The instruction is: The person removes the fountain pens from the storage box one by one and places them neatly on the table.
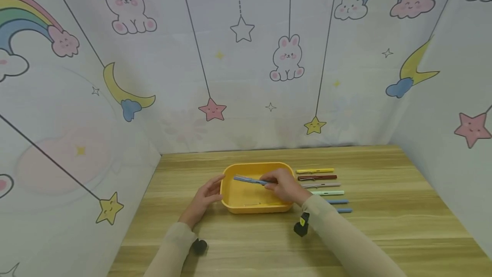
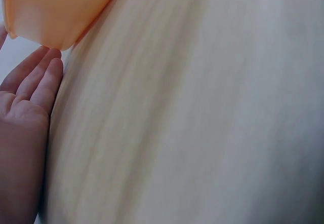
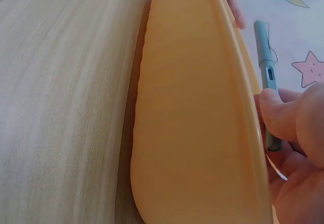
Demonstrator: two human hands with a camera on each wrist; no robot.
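Note:
My right hand [image 1: 283, 183] pinches a capped blue pen [image 1: 246, 178] between thumb and fingers, above the yellow tray [image 1: 224, 202]. Its capped end points left, and a clip shows along the cap in the right wrist view, where the pen [image 3: 264, 46] rises past the tray's rim. On the tray's left side, my left hand [image 1: 201, 200] rests its extended fingers against the wall, thumb nearer to me. From the left wrist, fingertips [image 2: 53, 57] show right at the tray's outer wall. A thin shiny piece [image 1: 251, 204] lies inside the tray near its front wall.
Right of the tray lies a column of pens: yellow [image 1: 315, 170], dark red [image 1: 318, 178], greyish pink [image 1: 326, 184], mint green [image 1: 330, 193] and two blue, partly hidden by my right wrist. Patterned cloth walls [image 1: 246, 131] border the wooden table [image 1: 246, 247] at back and sides.

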